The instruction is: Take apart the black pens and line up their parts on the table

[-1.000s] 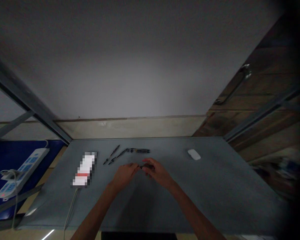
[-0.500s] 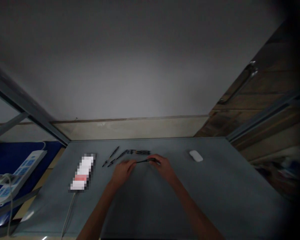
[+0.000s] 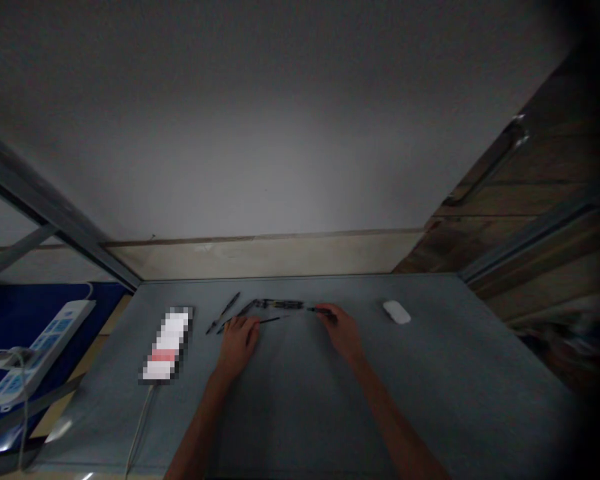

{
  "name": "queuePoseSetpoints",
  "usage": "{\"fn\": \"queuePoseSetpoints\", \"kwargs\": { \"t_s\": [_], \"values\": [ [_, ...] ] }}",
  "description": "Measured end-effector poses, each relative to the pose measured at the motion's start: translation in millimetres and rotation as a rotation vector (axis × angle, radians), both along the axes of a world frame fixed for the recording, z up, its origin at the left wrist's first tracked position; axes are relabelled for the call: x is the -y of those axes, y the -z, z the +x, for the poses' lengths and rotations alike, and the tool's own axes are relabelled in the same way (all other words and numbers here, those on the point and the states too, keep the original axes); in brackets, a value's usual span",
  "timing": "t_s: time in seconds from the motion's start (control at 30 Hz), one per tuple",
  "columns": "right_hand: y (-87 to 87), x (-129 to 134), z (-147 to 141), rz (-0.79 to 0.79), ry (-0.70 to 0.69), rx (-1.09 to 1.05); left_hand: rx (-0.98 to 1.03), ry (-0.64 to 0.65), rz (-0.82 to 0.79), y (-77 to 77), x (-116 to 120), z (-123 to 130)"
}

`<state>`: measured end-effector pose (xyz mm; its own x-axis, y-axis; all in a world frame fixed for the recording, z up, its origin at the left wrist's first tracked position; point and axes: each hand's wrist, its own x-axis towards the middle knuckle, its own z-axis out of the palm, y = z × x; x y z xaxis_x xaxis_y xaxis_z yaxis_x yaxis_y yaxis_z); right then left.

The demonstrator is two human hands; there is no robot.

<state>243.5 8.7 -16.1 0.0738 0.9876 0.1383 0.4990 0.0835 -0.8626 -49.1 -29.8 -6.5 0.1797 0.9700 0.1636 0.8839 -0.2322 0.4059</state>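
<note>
Showing two bare hands at the near middle of a grey desktop [image 3: 300, 373]. The left hand [image 3: 237, 343] lies palm down with its fingers close together; a thin black rod [image 3: 269, 321] runs out from beneath the fingertips, so whether the hand has hold of it cannot be told. The right hand [image 3: 343, 331] is partly closed, its fingers pinched on a short dark pen section [image 3: 322, 311], with part of that section hidden by them. The two hands stand apart, with the rod's free end pointing into the gap between them.

Just beyond the hands lie a row of dark pen parts [image 3: 280, 304] and two slim pens [image 3: 223, 313], dim and hard to make out individually. To the left, a pixelated white and red packet [image 3: 167, 345] trails a pale cable [image 3: 140, 423]; a white power strip [image 3: 40, 353] sits beyond the desk edge on a blue surface. A white computer mouse [image 3: 397, 311] lies to the right, with open desktop around it.
</note>
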Motion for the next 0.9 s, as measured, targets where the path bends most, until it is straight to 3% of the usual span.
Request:
{"fn": "queuePoseSetpoints", "kwargs": {
  "t_s": [0.17,0.33,0.53,0.73,0.9],
  "values": [
    [9.3,-11,-12,0.049,0.080,0.085,0.004,-0.003,0.024,-2.0,5,6],
    [7.9,-19,-26,0.075,0.052,0.141,0.019,-0.025,0.025,-3.2,10,10],
    [5.6,8,-34,0.163,0.070,0.102,0.044,-0.035,0.038,-1.2,12,11],
    [3.2,43,-48,-0.185,-0.196,-0.279,0.062,0.110,-0.010,-6.0,15,20],
    [-2.7,50,-53,-0.271,-0.317,-0.334,0.083,0.145,-0.037,-6.1,17,25]
  ]
}}
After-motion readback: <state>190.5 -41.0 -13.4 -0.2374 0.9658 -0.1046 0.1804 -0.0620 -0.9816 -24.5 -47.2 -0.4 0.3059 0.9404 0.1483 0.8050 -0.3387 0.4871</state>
